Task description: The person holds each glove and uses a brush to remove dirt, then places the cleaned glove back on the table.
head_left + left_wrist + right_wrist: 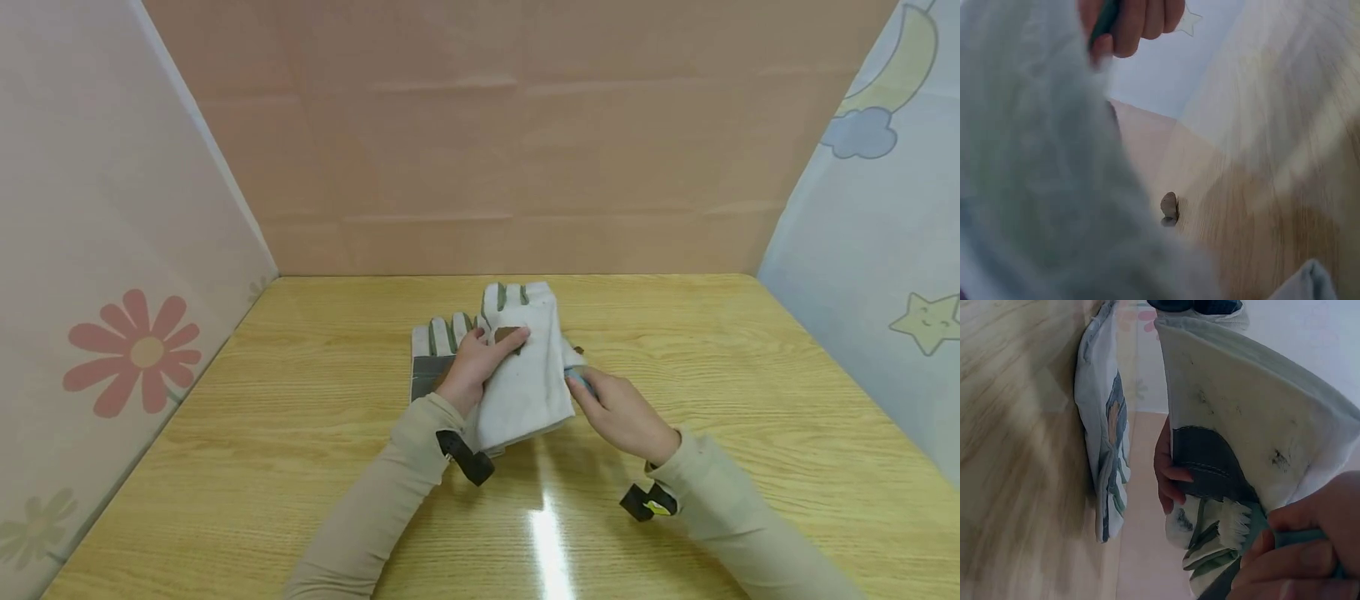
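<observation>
My left hand (471, 371) grips a white work glove (528, 400), thumb on the upper face and fingers behind it. The raised glove has green strips between its fingers, a grey patch and dark smudges in the right wrist view. A brown spot (508, 336) shows beside my thumb. My right hand (622, 412) holds the teal handle (1300, 536) of what looks like a small brush, with pale bristles (1235, 525) at the glove's fingers. A second work glove (431, 375) with a grey patch lies on the table, partly covered by the raised one and my left hand.
The wood-grain table (300, 467) ends at a tan back panel (525, 167). Patterned side panels (112, 208) stand left and right. On the table beyond the glove is a small brown lump (1169, 208). Each wrist wears a black camera mount (467, 458).
</observation>
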Available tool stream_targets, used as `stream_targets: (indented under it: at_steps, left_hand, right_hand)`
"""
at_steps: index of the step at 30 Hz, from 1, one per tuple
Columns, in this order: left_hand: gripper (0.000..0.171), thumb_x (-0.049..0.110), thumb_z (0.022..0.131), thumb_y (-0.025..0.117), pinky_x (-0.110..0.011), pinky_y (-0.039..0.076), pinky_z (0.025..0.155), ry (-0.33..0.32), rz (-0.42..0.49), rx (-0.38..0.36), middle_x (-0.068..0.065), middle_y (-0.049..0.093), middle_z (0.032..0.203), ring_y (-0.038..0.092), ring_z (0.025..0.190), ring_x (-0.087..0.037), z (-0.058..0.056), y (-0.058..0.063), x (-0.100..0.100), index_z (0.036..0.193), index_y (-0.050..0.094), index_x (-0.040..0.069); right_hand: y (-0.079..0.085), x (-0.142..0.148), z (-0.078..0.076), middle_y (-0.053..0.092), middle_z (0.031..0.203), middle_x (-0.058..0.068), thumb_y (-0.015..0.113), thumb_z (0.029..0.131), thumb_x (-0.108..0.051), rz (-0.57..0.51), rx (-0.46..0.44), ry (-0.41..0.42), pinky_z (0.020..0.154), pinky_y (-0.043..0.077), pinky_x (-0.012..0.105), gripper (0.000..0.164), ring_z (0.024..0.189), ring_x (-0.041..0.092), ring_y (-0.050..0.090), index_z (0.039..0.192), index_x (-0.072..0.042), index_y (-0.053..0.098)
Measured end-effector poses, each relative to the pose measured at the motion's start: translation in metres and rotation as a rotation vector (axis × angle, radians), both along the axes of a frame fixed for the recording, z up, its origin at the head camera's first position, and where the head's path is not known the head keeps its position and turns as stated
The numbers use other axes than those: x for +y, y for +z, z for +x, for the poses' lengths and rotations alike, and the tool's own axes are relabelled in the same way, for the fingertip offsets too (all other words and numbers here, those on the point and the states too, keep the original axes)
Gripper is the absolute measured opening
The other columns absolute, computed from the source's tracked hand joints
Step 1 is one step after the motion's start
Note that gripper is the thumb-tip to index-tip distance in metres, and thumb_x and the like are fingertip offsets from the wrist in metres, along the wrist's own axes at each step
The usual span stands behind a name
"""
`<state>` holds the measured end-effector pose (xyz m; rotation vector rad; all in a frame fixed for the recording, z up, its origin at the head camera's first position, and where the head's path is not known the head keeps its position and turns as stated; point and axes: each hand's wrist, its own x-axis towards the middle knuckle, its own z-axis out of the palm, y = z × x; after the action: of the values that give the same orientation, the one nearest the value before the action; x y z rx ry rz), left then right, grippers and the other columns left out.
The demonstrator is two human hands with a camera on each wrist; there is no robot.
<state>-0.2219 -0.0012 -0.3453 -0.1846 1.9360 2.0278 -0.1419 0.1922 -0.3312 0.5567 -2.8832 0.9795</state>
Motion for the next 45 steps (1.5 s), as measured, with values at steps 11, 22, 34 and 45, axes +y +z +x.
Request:
stream_targets:
  at_steps: [11,22,34,45]
  left_hand:
    - [0.061,0.011,0.092,0.057,-0.021,0.046,0.09,0.064,0.383,-0.016,-0.008,0.052,0.127,0.057,0.103,-0.008,-0.004,0.004,-0.013,0.143,0.027,-0.005]
    - [0.048,0.008,0.095,0.051,-0.021,0.052,0.071,-0.184,0.254,0.069,-0.019,0.054,0.131,0.065,0.081,-0.006,0.004,0.012,-0.018,0.141,0.038,0.016]
    - [0.045,0.007,0.095,0.052,-0.02,0.053,0.07,-0.139,0.218,0.114,-0.015,0.063,0.118,0.065,0.08,-0.005,0.006,0.018,-0.019,0.138,0.043,0.013]
    - [0.047,0.006,0.095,0.052,-0.018,0.051,0.066,-0.085,0.283,0.2,0.01,0.067,0.082,0.064,0.073,-0.001,0.01,0.034,-0.024,0.141,0.041,0.011]
  right_hand:
    - [0.008,0.012,0.003,0.062,0.114,0.025,0.04,0.096,-0.005,0.038,0.021,-0.098,0.078,0.051,0.045,0.033,0.095,0.032,0.064,0.126,0.006,0.052]
    - [0.009,0.016,0.003,0.066,0.1,0.021,0.04,0.097,-0.005,0.027,0.059,-0.117,0.066,0.046,0.034,0.027,0.078,0.022,0.06,0.115,0.004,0.058]
    - [0.006,0.02,0.001,0.063,0.115,0.024,0.042,0.096,-0.004,0.067,0.058,-0.094,0.084,0.051,0.05,0.032,0.103,0.039,0.061,0.123,0.005,0.055]
    - [0.005,0.031,-0.005,0.043,0.057,0.002,0.04,0.1,-0.019,0.174,-0.075,-0.19,0.043,0.031,0.024,0.032,0.046,0.012,0.037,0.077,0.0,0.051]
